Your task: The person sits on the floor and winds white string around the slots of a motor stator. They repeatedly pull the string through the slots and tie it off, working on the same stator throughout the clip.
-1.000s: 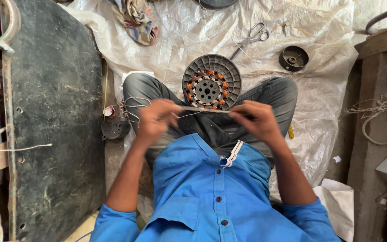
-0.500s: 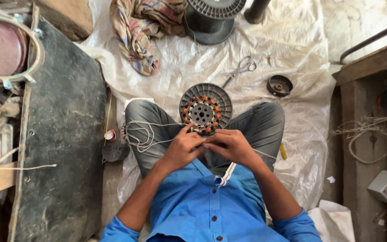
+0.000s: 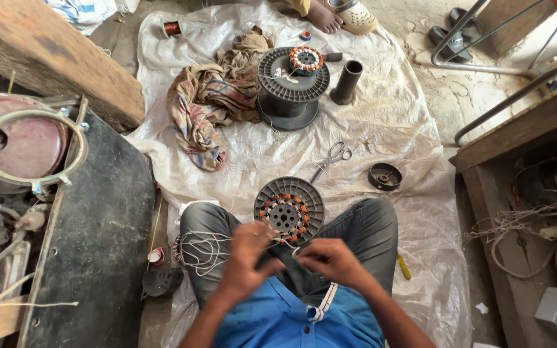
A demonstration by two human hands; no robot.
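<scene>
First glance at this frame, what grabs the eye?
The round stator with orange-wound coils, lying on the white sheet between the person's knees. Just below it the left hand and right hand meet over thin white thread, with a loose bundle on the left thigh. Farther up the sheet sit a big black spool and a crumpled cloth.

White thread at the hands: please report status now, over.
Left hand and right hand pinch thin white thread. Loose loops on left thigh. Round grey fan stator with copper coils just beyond knuckles. Nothing blocking.
</scene>
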